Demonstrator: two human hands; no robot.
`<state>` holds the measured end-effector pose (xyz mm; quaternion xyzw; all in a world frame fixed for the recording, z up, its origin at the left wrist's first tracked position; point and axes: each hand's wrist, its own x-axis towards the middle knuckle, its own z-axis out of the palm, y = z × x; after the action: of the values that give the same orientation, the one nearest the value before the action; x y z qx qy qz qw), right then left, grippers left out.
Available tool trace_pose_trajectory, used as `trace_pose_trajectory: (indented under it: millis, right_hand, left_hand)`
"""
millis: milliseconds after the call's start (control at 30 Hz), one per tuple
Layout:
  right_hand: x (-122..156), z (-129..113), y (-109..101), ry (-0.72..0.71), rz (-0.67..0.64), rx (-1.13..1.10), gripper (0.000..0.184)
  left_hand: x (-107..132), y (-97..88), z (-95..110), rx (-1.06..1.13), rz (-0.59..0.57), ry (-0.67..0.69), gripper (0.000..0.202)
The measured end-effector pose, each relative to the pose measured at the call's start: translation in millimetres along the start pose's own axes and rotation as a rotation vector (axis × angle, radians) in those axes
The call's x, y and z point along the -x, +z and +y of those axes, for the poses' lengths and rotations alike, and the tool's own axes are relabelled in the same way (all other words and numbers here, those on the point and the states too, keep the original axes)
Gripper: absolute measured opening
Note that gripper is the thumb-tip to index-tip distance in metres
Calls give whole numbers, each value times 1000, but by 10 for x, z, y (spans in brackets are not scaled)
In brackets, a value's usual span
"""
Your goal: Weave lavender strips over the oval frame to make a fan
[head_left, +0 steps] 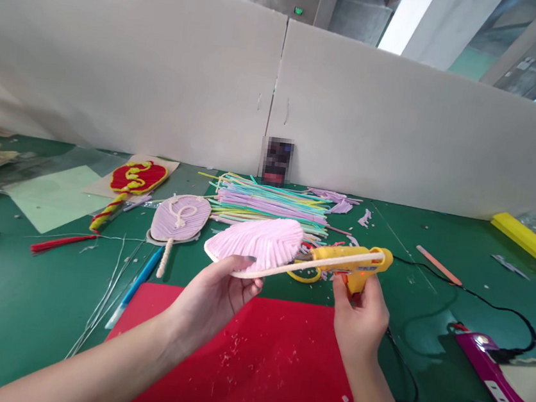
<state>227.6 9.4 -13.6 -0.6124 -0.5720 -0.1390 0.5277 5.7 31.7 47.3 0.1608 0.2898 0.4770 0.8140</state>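
Note:
My left hand pinches the near edge of a pale pink, leaf-like piece of ridged fuzzy chenille stems, held up over the red mat. A cream chenille strip follows its lower rim, and the loose end stretches right across the front of a yellow hot glue gun. My right hand is wrapped around the gun's handle. The nozzle points left, close to the right end of the pink piece; whether it touches is hard to tell. Yellow scissor-like handles show partly behind the strip.
Behind lies a pile of pastel chenille stems. A lilac fan and a red-and-yellow fan lie left, near thin wires. A black cord and purple power strip are at right. A white partition stands behind.

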Motion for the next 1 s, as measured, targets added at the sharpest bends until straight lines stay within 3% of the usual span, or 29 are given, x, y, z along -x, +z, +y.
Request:
trace_pose_trajectory:
  millis: [1000]
  right_hand:
    - [-18, 6, -39, 69, 24, 45, 25]
  left_hand:
    - [33, 49, 0, -9, 34, 6, 6]
